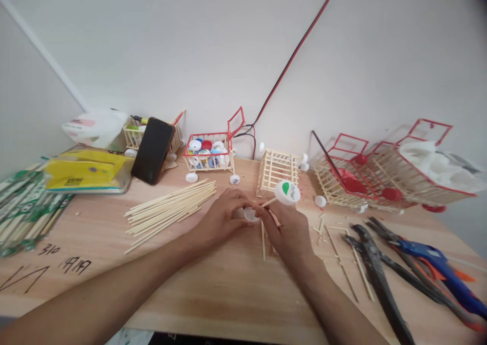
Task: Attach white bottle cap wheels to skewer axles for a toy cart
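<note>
My left hand [227, 214] pinches a small white bottle cap [250, 214], its hollow side facing up. Between the fingers of my right hand [288, 229] is a thin wooden stick [269, 202], and a white cap with a green leaf print [287, 193] sits on its far end. The stick's near end is by the cap in my left hand; my fingers hide whether they touch. Just beyond my hands stands a small cart frame of sticks [279, 170]. A loose stick [263, 241] lies below my fingers.
A pile of bare sticks [171, 208] lies left, near a phone [153, 150] and a yellow packet [89, 170]. Behind is a stick cart full of bottle caps [208, 152]. Red-trimmed carts [342, 177], pliers [376, 279] and a blue glue gun [433, 264] occupy the right side.
</note>
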`<state>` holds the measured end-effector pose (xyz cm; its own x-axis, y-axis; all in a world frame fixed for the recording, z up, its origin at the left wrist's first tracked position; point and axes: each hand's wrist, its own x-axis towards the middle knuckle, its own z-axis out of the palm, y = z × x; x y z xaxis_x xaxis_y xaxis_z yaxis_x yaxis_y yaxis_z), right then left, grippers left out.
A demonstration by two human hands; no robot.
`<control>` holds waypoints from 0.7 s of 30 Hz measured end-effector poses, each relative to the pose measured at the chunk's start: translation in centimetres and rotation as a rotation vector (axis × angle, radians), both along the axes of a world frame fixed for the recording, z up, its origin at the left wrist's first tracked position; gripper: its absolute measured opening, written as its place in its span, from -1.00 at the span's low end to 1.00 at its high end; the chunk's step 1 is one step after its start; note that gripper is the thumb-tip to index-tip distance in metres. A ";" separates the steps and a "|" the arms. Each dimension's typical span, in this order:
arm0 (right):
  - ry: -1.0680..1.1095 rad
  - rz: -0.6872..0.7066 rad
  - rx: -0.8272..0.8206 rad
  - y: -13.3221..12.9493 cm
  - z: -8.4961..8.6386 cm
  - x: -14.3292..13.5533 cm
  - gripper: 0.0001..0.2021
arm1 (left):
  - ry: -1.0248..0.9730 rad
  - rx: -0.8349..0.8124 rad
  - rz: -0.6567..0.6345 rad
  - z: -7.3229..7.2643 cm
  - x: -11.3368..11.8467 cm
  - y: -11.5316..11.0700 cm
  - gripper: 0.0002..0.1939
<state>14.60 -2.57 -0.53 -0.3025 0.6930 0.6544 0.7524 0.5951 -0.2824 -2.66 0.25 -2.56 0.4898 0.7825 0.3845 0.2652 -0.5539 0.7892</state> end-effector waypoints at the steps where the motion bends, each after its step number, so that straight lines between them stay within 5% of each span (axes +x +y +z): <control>1: -0.001 -0.003 0.002 0.0 0.0 0.0 -0.82 | 0.006 -0.002 0.001 0.0 0.0 0.0 -0.77; 21: 0.028 0.007 0.002 -0.1 0.1 -0.1 -0.83 | -0.007 0.034 0.009 0.0 0.0 0.1 -0.79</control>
